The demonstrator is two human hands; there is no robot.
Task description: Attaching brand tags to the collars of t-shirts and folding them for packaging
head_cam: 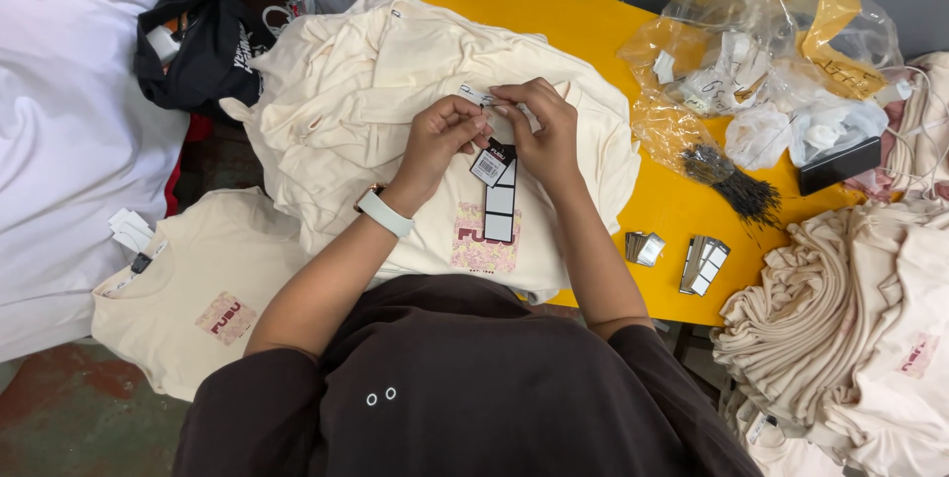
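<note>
1. Grip: left hand [442, 136] and right hand [542, 126] meet fingertip to fingertip over the cream T-shirt [415, 101], both pinched closed on the top of a bunch of hang tags [497, 190]. The exact pinch point is hidden by the fingers.
2. Hang tags: black and white cards, dangling from the pinch over the shirt's chest print, about midway along the near edge of the yellow tabletop [554, 12].
3. Shirt: spread on a pile of like shirts at the tabletop's left end, overhanging the near edge.
4. Black fastener loops [736, 185]: loose bundle towards the right end.
5. Spare tags [682, 258]: two small stacks close to the near edge, right of the hands.
6. Clear bags [761, 52]: far right corner, crumpled.
7. Risk, judged: the cards hang by a fingertip pinch; a slackened finger could let them slip and fan apart.
8. Risk, judged: a forearm brushing right could knock the spare tags over the near edge.
</note>
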